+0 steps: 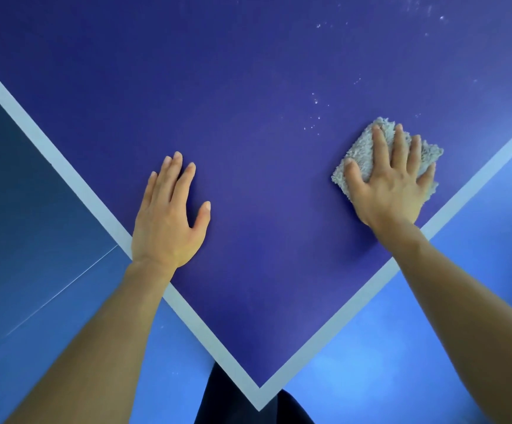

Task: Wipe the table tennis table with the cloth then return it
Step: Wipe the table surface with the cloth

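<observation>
Blue tabletop: cloth lies beneath fingers of right hand.

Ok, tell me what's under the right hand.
A grey cloth, pressed flat on the table by the right hand, fingers straight. The cloth's middle and the table surface beneath it are covered, so unseen.

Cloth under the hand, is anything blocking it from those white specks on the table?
Nothing visible does. The cloth sits under the right hand, and only bare blue table lies between it and the white specks just beyond. The left hand rests well aside.
</observation>
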